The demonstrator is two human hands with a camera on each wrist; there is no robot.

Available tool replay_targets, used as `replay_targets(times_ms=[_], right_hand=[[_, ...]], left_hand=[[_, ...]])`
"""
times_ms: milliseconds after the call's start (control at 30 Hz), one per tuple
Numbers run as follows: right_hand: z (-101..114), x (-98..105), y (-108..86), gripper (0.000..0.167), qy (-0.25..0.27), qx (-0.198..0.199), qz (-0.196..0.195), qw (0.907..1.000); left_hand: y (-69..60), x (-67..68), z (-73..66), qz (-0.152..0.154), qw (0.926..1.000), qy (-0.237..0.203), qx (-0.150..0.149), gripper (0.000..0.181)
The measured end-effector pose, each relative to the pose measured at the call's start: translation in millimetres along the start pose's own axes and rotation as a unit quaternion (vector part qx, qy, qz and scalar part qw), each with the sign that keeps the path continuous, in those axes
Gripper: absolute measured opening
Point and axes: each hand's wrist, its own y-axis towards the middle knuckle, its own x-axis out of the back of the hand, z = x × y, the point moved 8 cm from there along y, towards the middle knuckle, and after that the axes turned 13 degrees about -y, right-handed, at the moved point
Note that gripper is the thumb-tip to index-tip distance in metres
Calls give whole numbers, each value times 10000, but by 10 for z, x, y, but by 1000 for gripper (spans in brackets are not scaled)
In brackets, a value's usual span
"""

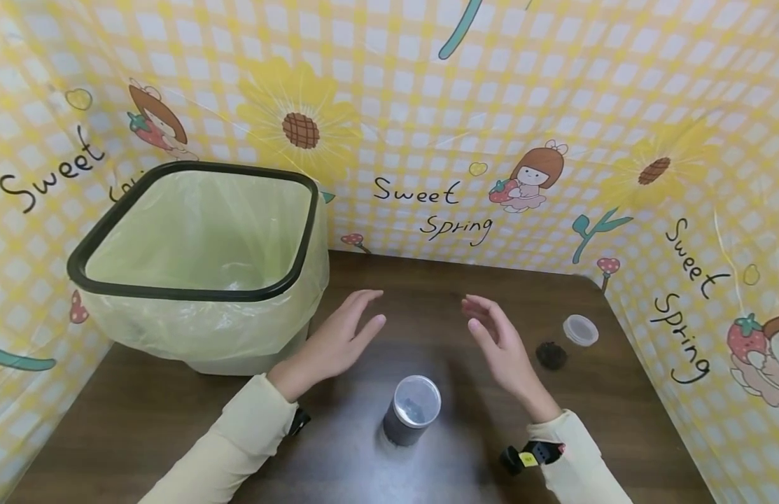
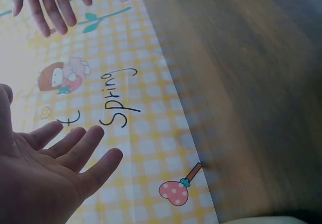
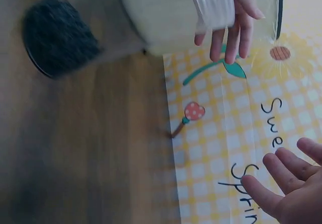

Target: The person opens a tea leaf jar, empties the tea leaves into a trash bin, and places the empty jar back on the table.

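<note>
Left hand (image 1: 332,343) and right hand (image 1: 504,350) are hovering apart, fingers loosely spread, holding nothing. Nearest me, the clear jar (image 1: 403,423) is standing upright on the table (image 1: 414,315), already containing dark material (image 3: 60,38); I am not managing to tell whether its top is covered. Farther off, at right, a dark clump (image 1: 551,355) and a clear plastic lid (image 1: 581,330) are lying outside it, so I am judging the work unfinished. At left, a bag-lined waste bin (image 1: 206,325) is standing open-topped.
</note>
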Motion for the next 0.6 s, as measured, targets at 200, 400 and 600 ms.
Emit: replay_targets(times_ms=[200,400,600], right_hand=[[89,-115,-172,42,181,326,276,9989],[179,-255,-287,46,219,600,625,9960],[236,-367,-396,49,331,823,834,9926]], left_hand=[[-166,25,-62,184,9996,-13,-230,52],[-313,66,-80,300,9991,20,-300,53],[-527,136,-39,384,9984,213,-351,54]])
